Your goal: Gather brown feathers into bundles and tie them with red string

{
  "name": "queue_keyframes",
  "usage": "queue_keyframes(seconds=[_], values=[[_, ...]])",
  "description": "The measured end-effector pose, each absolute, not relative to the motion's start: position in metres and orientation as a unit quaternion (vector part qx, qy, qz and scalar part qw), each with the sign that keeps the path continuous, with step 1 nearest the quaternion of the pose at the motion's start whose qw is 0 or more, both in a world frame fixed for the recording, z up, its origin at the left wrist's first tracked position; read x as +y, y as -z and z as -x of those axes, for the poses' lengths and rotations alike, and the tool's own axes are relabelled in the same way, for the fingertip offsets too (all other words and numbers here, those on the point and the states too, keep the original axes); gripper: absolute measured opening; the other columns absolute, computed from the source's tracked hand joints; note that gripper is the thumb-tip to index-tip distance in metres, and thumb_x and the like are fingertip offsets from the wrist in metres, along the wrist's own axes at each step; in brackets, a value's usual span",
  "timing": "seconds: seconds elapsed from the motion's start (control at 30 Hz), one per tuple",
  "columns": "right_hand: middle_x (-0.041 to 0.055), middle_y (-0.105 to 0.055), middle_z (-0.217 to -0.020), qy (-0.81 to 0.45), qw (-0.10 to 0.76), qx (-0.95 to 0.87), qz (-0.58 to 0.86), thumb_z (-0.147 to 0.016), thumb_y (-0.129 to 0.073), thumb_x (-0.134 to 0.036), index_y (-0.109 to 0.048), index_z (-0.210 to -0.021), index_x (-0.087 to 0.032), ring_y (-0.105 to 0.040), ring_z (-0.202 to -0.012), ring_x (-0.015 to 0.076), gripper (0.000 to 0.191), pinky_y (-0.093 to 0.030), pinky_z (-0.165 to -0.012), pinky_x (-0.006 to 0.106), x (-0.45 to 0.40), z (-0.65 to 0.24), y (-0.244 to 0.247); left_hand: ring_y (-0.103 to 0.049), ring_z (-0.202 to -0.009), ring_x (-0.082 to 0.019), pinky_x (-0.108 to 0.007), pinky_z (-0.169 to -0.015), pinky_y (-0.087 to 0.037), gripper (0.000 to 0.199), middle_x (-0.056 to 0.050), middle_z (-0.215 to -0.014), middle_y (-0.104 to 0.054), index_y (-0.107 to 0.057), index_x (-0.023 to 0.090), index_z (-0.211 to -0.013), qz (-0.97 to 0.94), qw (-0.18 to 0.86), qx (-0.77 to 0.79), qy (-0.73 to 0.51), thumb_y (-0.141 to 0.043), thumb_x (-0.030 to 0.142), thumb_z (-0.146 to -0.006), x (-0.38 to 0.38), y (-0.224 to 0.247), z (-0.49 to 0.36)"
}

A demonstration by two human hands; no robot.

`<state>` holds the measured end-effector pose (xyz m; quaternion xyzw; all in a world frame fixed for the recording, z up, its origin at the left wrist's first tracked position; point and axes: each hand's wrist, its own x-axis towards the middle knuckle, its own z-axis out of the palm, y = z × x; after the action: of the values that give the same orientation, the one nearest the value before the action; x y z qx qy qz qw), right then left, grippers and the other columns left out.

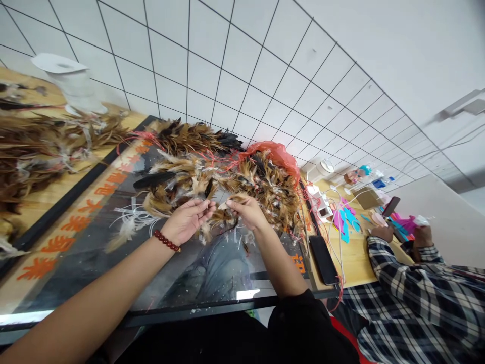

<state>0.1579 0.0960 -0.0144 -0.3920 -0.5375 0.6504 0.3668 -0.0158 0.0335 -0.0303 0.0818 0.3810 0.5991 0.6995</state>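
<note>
Over the middle of a glass-topped table (151, 283), my left hand (191, 220), with a red bead bracelet at the wrist, has its thumb and fingers pinched together; what is between them is too small to name. Close beside it, my right hand (246, 210) pinches a small brown and white feather (226, 204). Brown feathers (280, 202) with pale fluff lie in a heap beyond and beside my hands. White strips with a pale feather (127, 227) lie to the left of my left hand. A long black feather (155, 179) rests behind them.
Feather bundles (34, 146) and a white roll (78, 86) stand at left. A red plastic bag (273, 154) lies behind the heap. At right are a black phone (323, 259), cables, coloured pieces (345, 222) and a person in a checked shirt (424, 293).
</note>
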Motion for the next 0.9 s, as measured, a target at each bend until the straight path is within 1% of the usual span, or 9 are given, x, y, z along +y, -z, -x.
queue_keyframes(seconds=[0.13,0.23,0.33,0.43,0.53,0.6,0.73,0.83,0.9], values=[[-0.0007,-0.068,-0.069,-0.595,0.338,-0.634,0.361,-0.066,-0.079,-0.042,-0.07,-0.072,-0.018,-0.058,-0.063,0.0118,0.026,-0.047,-0.065,0.024,0.096,-0.15,0.017,-0.073,-0.073,-0.017,-0.021,-0.067,-0.059,0.015,-0.011,-0.078,-0.074,-0.065,0.009,-0.068,-0.092,0.71,0.407,-0.567,-0.068,-0.004,-0.077,0.031,0.031,0.011],[0.0002,-0.069,-0.072,-0.524,0.311,-0.69,0.391,-0.072,-0.074,-0.038,-0.072,-0.075,-0.018,-0.059,-0.066,0.0127,0.021,-0.047,-0.065,0.024,0.097,-0.147,0.02,-0.073,-0.071,-0.016,-0.021,-0.066,-0.059,0.015,-0.01,-0.077,-0.074,-0.065,0.009,-0.069,-0.092,0.714,0.418,-0.554,-0.071,-0.003,-0.075,0.03,0.03,0.01],[0.0002,-0.069,-0.073,-0.475,0.298,-0.71,0.425,-0.074,-0.072,-0.036,-0.073,-0.078,-0.018,-0.06,-0.066,0.0126,0.019,-0.048,-0.064,0.023,0.095,-0.144,0.021,-0.072,-0.067,-0.015,-0.02,-0.063,-0.059,0.013,-0.01,-0.074,-0.074,-0.068,0.008,-0.072,-0.089,0.707,0.433,-0.552,-0.072,-0.004,-0.073,0.029,0.028,0.009],[-0.0008,-0.068,-0.07,-0.518,0.303,-0.676,0.429,-0.07,-0.076,-0.04,-0.071,-0.08,-0.018,-0.061,-0.062,0.0126,0.025,-0.05,-0.063,0.024,0.091,-0.141,0.02,-0.07,-0.061,-0.014,-0.019,-0.059,-0.057,0.008,-0.011,-0.069,-0.073,-0.072,0.005,-0.075,-0.115,0.692,0.466,-0.539,-0.073,-0.003,-0.072,0.027,0.027,0.007],[-0.0025,-0.067,-0.066,-0.588,0.293,-0.622,0.426,-0.058,-0.085,-0.043,-0.068,-0.083,-0.018,-0.062,-0.059,0.0127,0.039,-0.052,-0.061,0.025,0.091,-0.14,0.017,-0.066,-0.057,-0.012,-0.018,-0.054,-0.054,0.005,-0.012,-0.068,-0.073,-0.073,0.003,-0.076,-0.168,0.68,0.485,-0.524,-0.075,0.001,-0.072,0.026,0.028,0.006],[-0.0037,-0.065,-0.067,-0.624,0.279,-0.606,0.407,-0.052,-0.089,-0.042,-0.066,-0.082,-0.018,-0.061,-0.059,0.0114,0.044,-0.052,-0.06,0.024,0.093,-0.144,0.013,-0.063,-0.053,-0.011,-0.017,-0.051,-0.051,0.005,-0.011,-0.066,-0.072,-0.073,0.004,-0.073,-0.183,0.671,0.481,-0.533,-0.076,0.002,-0.07,0.027,0.027,0.007],[-0.0066,-0.06,-0.068,-0.662,0.26,-0.599,0.368,-0.048,-0.092,-0.037,-0.065,-0.083,-0.017,-0.052,-0.057,0.0061,0.049,-0.044,-0.055,0.018,0.1,-0.154,0.008,-0.058,-0.048,-0.008,-0.015,-0.045,-0.046,0.009,-0.007,-0.06,-0.068,-0.071,0.007,-0.067,-0.15,0.682,0.448,-0.558,-0.077,0.001,-0.067,0.029,0.024,0.013],[-0.0083,-0.054,-0.062,-0.702,0.227,-0.579,0.346,-0.05,-0.091,-0.04,-0.064,-0.08,-0.017,-0.046,-0.053,0.0044,0.046,-0.036,-0.05,0.017,0.099,-0.157,0.008,-0.058,-0.049,-0.007,-0.013,-0.045,-0.047,0.012,-0.006,-0.061,-0.067,-0.069,0.008,-0.064,-0.131,0.745,0.395,-0.521,-0.076,-0.002,-0.067,0.028,0.022,0.017],[-0.0067,-0.055,-0.062,-0.738,0.2,-0.559,0.322,-0.053,-0.089,-0.045,-0.064,-0.078,-0.016,-0.045,-0.053,0.0044,0.046,-0.032,-0.049,0.017,0.096,-0.154,0.01,-0.058,-0.049,-0.007,-0.013,-0.046,-0.047,0.012,-0.005,-0.06,-0.066,-0.07,0.008,-0.065,-0.135,0.788,0.367,-0.475,-0.074,-0.003,-0.069,0.027,0.021,0.018]])
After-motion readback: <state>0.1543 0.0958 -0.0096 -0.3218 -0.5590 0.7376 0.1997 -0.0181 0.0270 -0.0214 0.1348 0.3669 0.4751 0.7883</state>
